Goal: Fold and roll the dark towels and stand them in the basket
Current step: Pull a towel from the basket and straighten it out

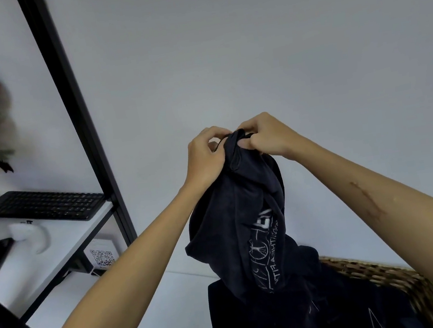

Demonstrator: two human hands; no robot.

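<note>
Dark towel (248,215) hangs toward six o'clock from both fists, left hand (205,155) and right hand (267,135) pinching its bunched top above the basket (389,273).

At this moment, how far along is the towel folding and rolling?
Nothing looks finished: no rolled towel shows standing in the woven wicker basket. In hand: the left hand and right hand pinch the top edge of a dark printed towel, held up and hanging unfolded. More dark cloth lies heaped at the basket, unrolled. Folding, rolling and standing all remain.
</note>
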